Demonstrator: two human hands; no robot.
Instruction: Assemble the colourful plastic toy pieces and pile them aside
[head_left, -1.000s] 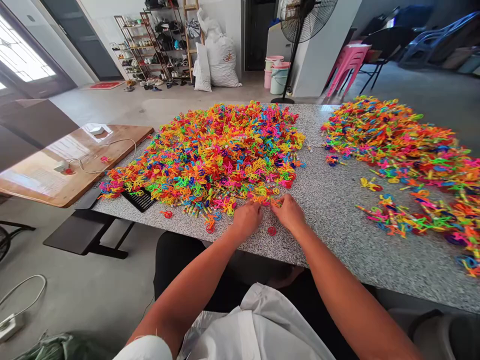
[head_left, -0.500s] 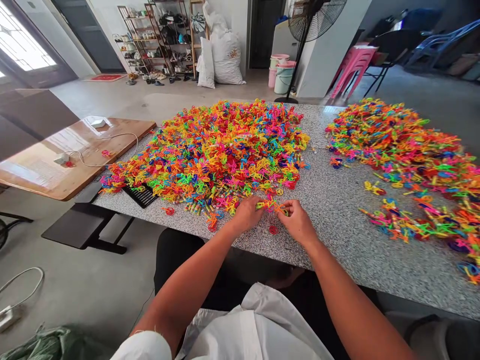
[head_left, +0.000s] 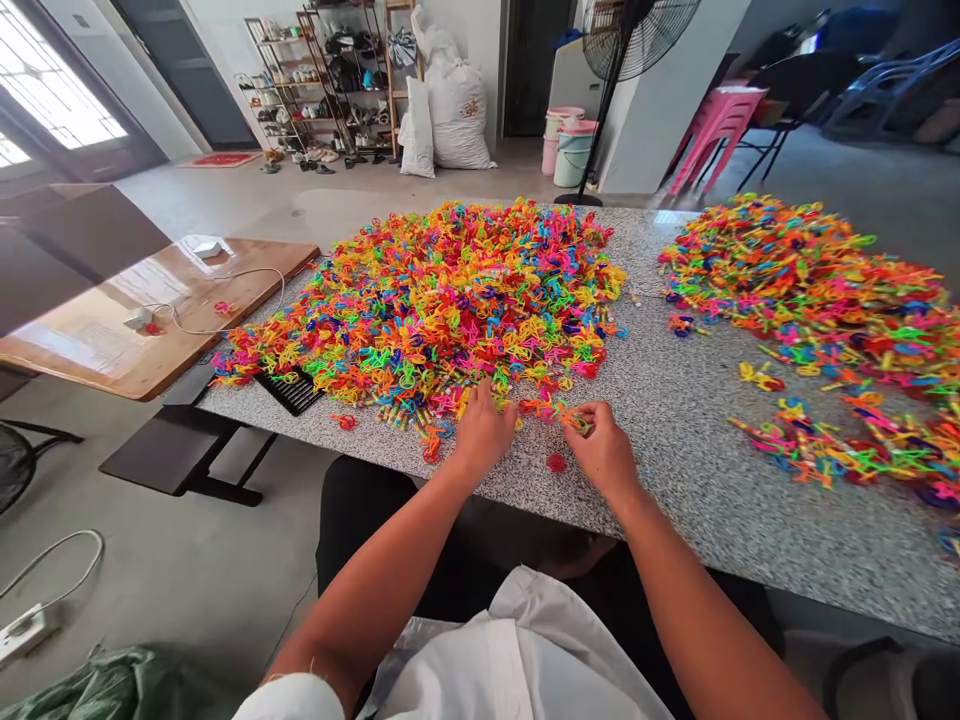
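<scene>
A big heap of small bright plastic pieces (head_left: 465, 290), many looped or figure-shaped, lies on the speckled stone table (head_left: 675, 430). My left hand (head_left: 484, 432) is at the heap's front edge, thumb apart from the fingers; its fingertips touch pieces there, and no held thing shows. My right hand (head_left: 602, 455) pinches one end of a short strand of colourful plastic pieces (head_left: 551, 408), which points left toward my left hand. Just below that strand sits a single red piece (head_left: 556, 462). Short banded sticks (head_left: 401, 415) lie left of my left hand.
To the right spreads a second heap of similar pieces (head_left: 810, 270). A black slotted tray (head_left: 292, 390) is partly under the first heap's left end. A wooden board (head_left: 150, 350) with a cable adjoins the table at left. A standing fan (head_left: 615, 90) is behind.
My left hand has let go of the strand and moved left and up to the heap's edge. My right hand still holds the strand. The view has shifted slightly.
</scene>
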